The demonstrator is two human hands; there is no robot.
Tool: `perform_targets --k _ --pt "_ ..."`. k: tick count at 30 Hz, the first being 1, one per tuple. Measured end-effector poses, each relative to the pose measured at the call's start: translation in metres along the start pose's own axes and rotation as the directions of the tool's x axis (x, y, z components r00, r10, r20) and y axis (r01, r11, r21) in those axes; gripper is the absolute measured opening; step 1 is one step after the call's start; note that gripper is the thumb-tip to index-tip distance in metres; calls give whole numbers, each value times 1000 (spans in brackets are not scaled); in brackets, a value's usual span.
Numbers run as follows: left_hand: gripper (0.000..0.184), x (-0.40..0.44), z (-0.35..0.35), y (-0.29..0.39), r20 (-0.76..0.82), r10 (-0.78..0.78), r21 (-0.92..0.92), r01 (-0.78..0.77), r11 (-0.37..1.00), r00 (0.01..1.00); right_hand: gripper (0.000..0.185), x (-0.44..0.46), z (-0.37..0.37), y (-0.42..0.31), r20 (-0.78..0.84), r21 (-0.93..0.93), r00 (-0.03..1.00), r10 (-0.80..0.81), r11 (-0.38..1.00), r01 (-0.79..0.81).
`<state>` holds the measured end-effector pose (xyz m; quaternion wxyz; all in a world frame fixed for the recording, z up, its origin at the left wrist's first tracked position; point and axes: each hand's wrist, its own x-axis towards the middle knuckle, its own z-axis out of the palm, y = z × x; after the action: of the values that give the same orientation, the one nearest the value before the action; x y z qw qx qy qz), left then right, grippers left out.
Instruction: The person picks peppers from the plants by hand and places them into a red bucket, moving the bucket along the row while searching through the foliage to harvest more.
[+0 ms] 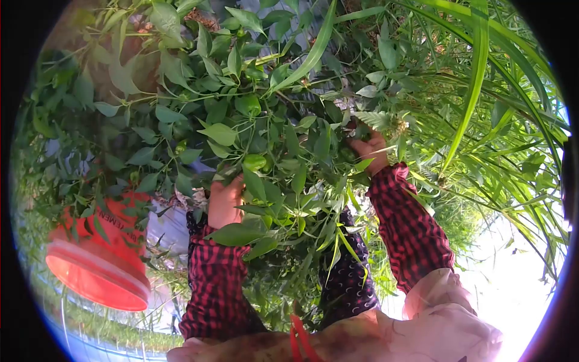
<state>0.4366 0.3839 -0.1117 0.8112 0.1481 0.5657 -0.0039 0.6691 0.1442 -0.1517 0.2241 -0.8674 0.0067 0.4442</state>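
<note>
Both hands reach into a leafy pepper plant from below. My left hand [226, 202] is at the plant's lower middle, its back and wrist showing and its fingertips hidden under leaves. A green pepper [254, 161] hangs just to the right of it, and another green pepper [248, 105] hangs higher up. My right hand [370, 152] is among the leaves farther right, fingers bent and partly covered by foliage. What either hand holds, if anything, is hidden. Red and black checked sleeves cover both forearms.
A red bucket [99, 253] lies tilted at the lower left, partly behind leaves. Long grass blades [476, 78] hang over the right side. Pale sheeting [169, 229] shows on the ground beside the bucket. My patterned trouser legs are below the plant.
</note>
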Motion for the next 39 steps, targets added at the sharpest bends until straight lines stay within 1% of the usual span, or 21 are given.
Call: perform_targets --k 2,3,4,5,6,7,9,11,14,16,18,20,26,28,29,32,33,34,36,37,39 --pt "23 0 -9 -3 64 3 99 -9 995 998 45 8 -2 -24 157 559 985 73 816 -149" --pt "23 1 -13 -4 63 4 102 -11 995 998 44 20 -8 -21 201 322 979 23 943 -88" --pt "24 1 -17 -5 182 4 22 -8 1000 983 44 25 -10 -23 202 324 979 21 942 -87" --pt "25 2 -19 -4 298 13 -57 5 998 954 41 29 -12 -25 250 -18 940 -233 969 245" --pt "25 2 -20 -4 294 13 -57 4 998 956 39 34 -13 -27 378 -326 822 -426 770 549" --pt "24 1 -17 -2 258 -22 -11 25 1000 966 35 61 1 -16 105 -414 976 190 901 -131" --pt "24 -2 -9 4 215 -61 35 54 998 975 35 56 10 -17 150 -300 965 214 940 -162" --pt "24 -5 2 8 -32 -75 120 79 990 997 35 46 14 -23 231 -62 944 237 972 -228" --pt "19 -3 -7 5 228 14 127 -45 991 974 35 31 11 -34 344 283 912 224 901 -328" --pt "18 0 -11 4 235 -1 168 -39 985 972 36 21 8 -36 410 488 891 194 779 -394" --pt "17 0 -6 3 241 -15 215 -38 976 971 45 14 10 -24 372 483 924 88 832 -273" --pt "18 -4 13 7 -90 -44 30 47 998 995 49 5 11 -23 293 431 953 73 880 -199" --pt "22 -6 5 10 -100 -124 134 137 982 987 48 -26 -14 -13 243 429 962 122 876 -220" --pt "24 4 -10 3 4 -147 -34 147 989 989 41 -37 -22 3 -43 427 999 15 904 5" --pt "26 7 -13 0 108 -150 -195 169 966 983 33 -46 -27 -5 -125 376 975 181 918 -122" --pt "27 -8 13 3 -70 -26 -33 23 999 997 30 -57 -30 16 -174 462 980 102 887 -11" --pt "27 -9 14 4 -67 -26 -33 24 999 997 32 -53 -25 44 -278 244 961 -16 966 87" --pt "27 -9 14 6 -27 -35 -52 33 998 999 32 -55 -25 37 -280 244 960 -15 966 86" --pt "27 -7 13 7 9 -40 -70 41 997 999 37 -64 -25 -4 -82 300 971 227 934 -193" --pt "27 -6 14 7 -30 -38 -70 36 997 999 36 -71 -24 -24 53 643 966 252 731 -227" --pt "27 -7 16 5 -78 -43 -70 38 997 996 36 -70 -29 -20 109 725 973 205 653 -219"
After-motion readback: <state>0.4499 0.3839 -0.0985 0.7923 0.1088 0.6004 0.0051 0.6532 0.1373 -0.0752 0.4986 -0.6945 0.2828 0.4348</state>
